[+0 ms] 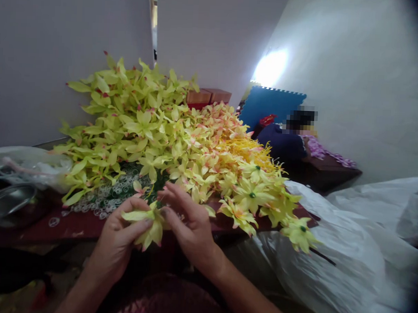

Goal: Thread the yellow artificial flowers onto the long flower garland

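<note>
Working on one yellow-green artificial flower point(149, 225), held up off the tabletop point(70, 231), around the middle of its front edge. Left hand point(117, 238): thumb and forefinger pinched on the petals, flower firmly held, petals pointing down. Right hand point(194, 225): thumb and fingers partly curled, small gap between tips, right at the flower's green centre. Can't tell if they grip it or just hover; contact is hidden.

Step in hand, my read: handwork at the flower's centre, petals already gathered. Next move would call for a steady left pinch and fine right fingertip control at that centre, no crushing the petals.

Parts layout: big yellow-green petal pile point(141, 112) along the back left. Pink-tinged petal pile point(221, 118) at the back, right of middle, yellow strands point(247, 151) just in front of it. Clear rings point(115, 189) nearer the front edge, left of middle, one loose ring point(54, 221) by the front-left edge. Flowers with green centres point(252, 195) at the front-right corner; one of them point(300, 233) hangs past it. Metal bowl point(11, 201) at the left end.
</note>
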The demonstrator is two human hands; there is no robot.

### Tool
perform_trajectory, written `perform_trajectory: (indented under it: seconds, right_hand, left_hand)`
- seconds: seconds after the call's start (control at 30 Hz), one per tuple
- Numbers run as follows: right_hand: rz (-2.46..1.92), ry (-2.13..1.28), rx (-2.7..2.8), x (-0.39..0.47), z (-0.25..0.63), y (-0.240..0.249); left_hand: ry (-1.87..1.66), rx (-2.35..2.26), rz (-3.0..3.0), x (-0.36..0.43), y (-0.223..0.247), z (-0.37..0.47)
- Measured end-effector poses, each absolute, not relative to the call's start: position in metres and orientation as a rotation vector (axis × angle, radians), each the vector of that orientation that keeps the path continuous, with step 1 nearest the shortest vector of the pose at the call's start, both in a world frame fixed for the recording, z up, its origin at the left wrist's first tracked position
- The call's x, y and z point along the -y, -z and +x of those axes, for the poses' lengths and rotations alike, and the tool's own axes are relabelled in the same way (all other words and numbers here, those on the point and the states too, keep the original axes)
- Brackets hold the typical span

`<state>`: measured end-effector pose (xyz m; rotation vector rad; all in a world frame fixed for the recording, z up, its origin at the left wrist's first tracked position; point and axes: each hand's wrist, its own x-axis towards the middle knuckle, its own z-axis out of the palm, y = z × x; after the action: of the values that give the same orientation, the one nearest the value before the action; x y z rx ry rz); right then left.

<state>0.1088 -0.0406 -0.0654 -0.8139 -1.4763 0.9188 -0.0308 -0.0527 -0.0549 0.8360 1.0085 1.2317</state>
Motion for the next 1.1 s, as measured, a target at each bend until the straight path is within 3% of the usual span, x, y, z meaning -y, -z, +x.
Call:
perform_trajectory:
  seconds: [0.23,0.43,0.73,1.1]
  right_hand:
    - [-0.763,-0.213,1.886,0.046,0.110,0.056]
    - [-0.816,-0.203,2.096,0.045,0.093,0.059]
    - [-0.759,0.104,2.009,0.045,0.080,0.082]
    - [-0.665,-0.001,2.050,0.048,0.074,0.088]
  left_hand:
    - [-1.318,-0.994,0.840,0.052,0.057,-0.036]
    - [-1.360,-0.939,0.813,0.051,0.061,-0.037]
    - [-1.419,-0.867,0.759,0.055,0.063,-0.039]
    - [-1.521,-0.842,0.743,0.056,0.073,-0.038]
